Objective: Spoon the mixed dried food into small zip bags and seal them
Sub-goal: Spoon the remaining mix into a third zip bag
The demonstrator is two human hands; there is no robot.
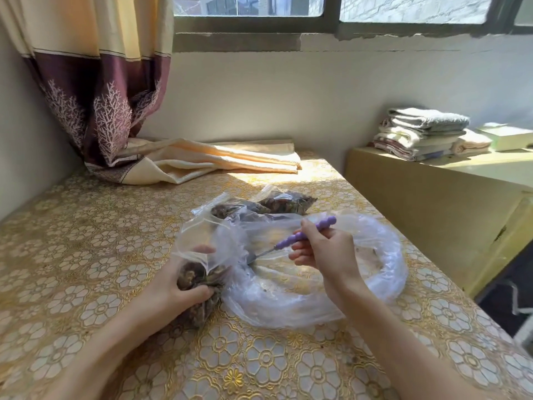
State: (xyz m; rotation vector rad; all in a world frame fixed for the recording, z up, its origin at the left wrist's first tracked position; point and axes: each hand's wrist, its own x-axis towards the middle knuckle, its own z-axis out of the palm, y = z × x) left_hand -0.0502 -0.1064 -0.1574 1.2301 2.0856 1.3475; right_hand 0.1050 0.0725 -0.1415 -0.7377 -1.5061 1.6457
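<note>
Covering nearly all of the lower view: table (pixel 72 255) under a gold floral cloth, sunlit at the far end. Hanging at far left, curtain (pixel 95 82), cream above maroon, tail folded flat across the tabletop (pixel 219 160). Running along the top, window (pixel 331 13). Standing to the right, yellow cabinet (pixel 432 203) with stacked towels (pixel 418 134) on top and a pale box (pixel 504 137) beside them.

Sprawling at table centre, big bag (pixel 288 295), clear plastic, rim rolled down into a thick ring, nearly bare inside with only a few crumbs showing. Lying just behind that ring, two small bags (pixel 285 202), both holding dark dried food (pixel 288 203) and lying flat; whether sealed, cannot tell.

Gripping from the left, left hand (pixel 170 287), fingers curled round the lower part of a small zip bag (pixel 199 264), thumb on the near side, fingertips showing through the plastic higher up. Standing upright against the big bag's left edge, this zip bag has its mouth gaping and brown dried pieces in its bottom half.

Holding from the right, right hand (pixel 326 252), thumb and fingers pinched round the purple ribbed handle of a spoon (pixel 302 233), other fingers curled beneath. Pointing down and left, the metal end reaches the zip bag's side, bowl hidden by plastic folds.
</note>
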